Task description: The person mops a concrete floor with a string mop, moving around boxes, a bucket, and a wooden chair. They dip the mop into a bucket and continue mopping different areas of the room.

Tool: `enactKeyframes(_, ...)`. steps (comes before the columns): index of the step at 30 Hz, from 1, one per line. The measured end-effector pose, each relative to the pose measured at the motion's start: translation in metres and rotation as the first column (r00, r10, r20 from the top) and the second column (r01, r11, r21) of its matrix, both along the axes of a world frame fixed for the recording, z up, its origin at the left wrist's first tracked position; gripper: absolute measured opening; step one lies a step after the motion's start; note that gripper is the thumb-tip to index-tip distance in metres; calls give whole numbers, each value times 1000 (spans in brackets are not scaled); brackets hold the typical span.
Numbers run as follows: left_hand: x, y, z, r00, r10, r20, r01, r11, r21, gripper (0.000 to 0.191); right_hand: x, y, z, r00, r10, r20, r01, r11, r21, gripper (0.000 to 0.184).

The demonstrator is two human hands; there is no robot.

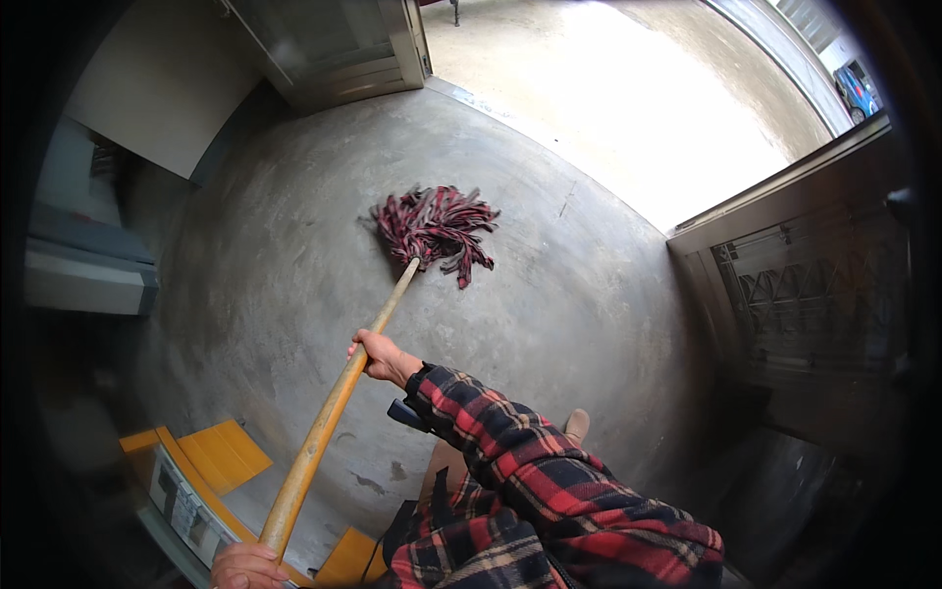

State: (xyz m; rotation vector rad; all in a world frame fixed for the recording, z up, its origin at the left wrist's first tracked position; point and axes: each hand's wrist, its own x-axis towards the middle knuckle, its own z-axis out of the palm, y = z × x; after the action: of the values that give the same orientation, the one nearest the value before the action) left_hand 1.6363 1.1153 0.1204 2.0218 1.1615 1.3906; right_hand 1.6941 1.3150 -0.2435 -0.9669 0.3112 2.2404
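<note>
A mop with a long wooden handle (316, 434) slants from the bottom left towards the middle of the view. My right hand (384, 357) grips the handle partway down. Around its upper end, at the bottom edge of the picture, my left hand (246, 567) is closed and partly cut off. The mop head (434, 224), made of dark red, pink and grey fabric strips, is spread over the grey concrete floor (515, 331). Some strips at its left side look blurred.
Bright paving (589, 73) lies beyond the open doorway. A metal door (780, 287) stands at right, another door leaf (331, 44) at upper left. A yellow-and-grey object (188, 493) bearing writing is at lower left, below a whitish block (88, 276). My shoe (578, 425) shows beneath the plaid sleeve.
</note>
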Motion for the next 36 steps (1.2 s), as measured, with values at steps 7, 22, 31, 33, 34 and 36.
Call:
enactKeyframes(7,42,3,11,937,215,-275,-178,972,155,24,43,-29,4,987,-159,29,161,982,-101,11)
enactKeyframes(22,213,40,-94,952,-287,-104,261,942,-211,23,389,-279,-51,414,-875,250,910,397,-117,6)
enactKeyframes(31,465,-103,-216,252,-947,-199,767,321,-556,28,573,-577,-108,-171,-821,545,968,-242,-61,9)
enactKeyframes(33,486,-144,-229,117,-978,-175,730,204,-652,39,575,-627,-110,-167,-789,591,968,-244,-53,10)
enactKeyframes(34,492,-159,-232,76,-985,-154,709,161,-687,45,572,-641,-112,-175,-764,621,961,-269,-59,9)
enactKeyframes(36,495,-177,-232,9,-992,-122,664,97,-741,51,566,-662,-113,-165,-782,601,964,-258,-71,8)
